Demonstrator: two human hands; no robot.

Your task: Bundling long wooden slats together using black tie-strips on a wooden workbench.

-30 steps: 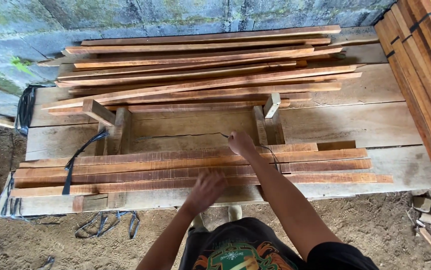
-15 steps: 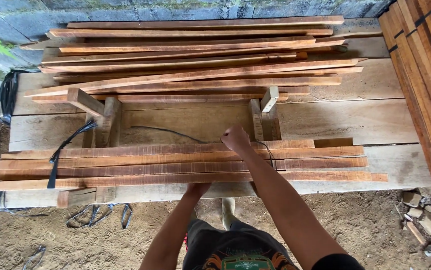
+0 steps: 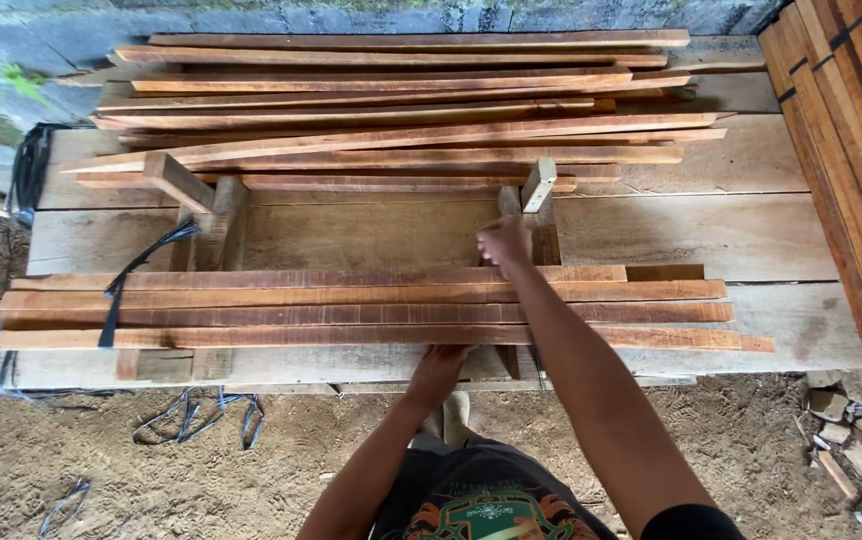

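- Slats (image 3: 371, 305) of reddish wood, four side by side, lie in a flat bundle along the near edge of the plank bench (image 3: 771, 250); long axis runs left to right, parallel to that edge, ends pointing to the bench's left and right ends.
- Black strap (image 3: 136, 270) crosses the bundle near its left end.
- Left hand (image 3: 438, 365) is at the near edge of the bundle, fingers curled under the nearest slat; whether they clamp it cannot be told.
- Right hand (image 3: 503, 243) is at the far edge of the bundle, closed into a loose fist; what it pinches cannot be told.
- Upright wooden blocks (image 3: 536, 205) stand just beyond the right hand; a matching block set (image 3: 206, 205) stands toward the left end.
- Second slat pile (image 3: 401, 110), looser and fanned, lies along the far edge, axis also left to right.
- Strapped lumber stack (image 3: 851, 130) stands at the right.
- Bench rests on bare dirt floor (image 3: 101, 450), backed by a grey concrete wall (image 3: 11, 40); loose black strapping (image 3: 196, 415) lies on the dirt.
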